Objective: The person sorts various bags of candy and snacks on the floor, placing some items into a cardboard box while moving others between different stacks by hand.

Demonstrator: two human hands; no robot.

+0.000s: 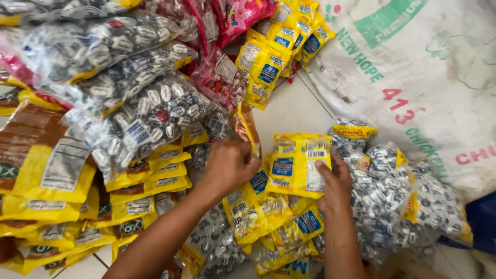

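1. Yellow plastic marks the small candy packet point(296, 164) that the right hand point(336, 187) holds upright by its lower right edge, thumb on the face near the white label, the grip closed on it.
2. Just to its left, the left hand point(230, 164) pinches the edge of a second packet point(247, 127), orange and clear, which stands on edge between the fingers; this grip is closed too.
3. Both packets are held above a loose heap of yellow packets point(258, 214) lying on the white tiled floor point(292, 111), directly under the two hands.
4. To the right of the right hand sits a pile of clear bags of silver-wrapped sweets point(392, 199), touching the heap.
5. To the left, larger clear bags of black-and-white wrapped sweets point(139, 116) lie stacked over flat yellow-and-brown packets point(46, 170).
6. Further off at the top are red and pink bags point(222, 77) and another cluster of yellow packets with blue labels point(281, 46).
7. At the upper right, a white woven sack point(413, 77) with coloured print lies against the silver sweets.
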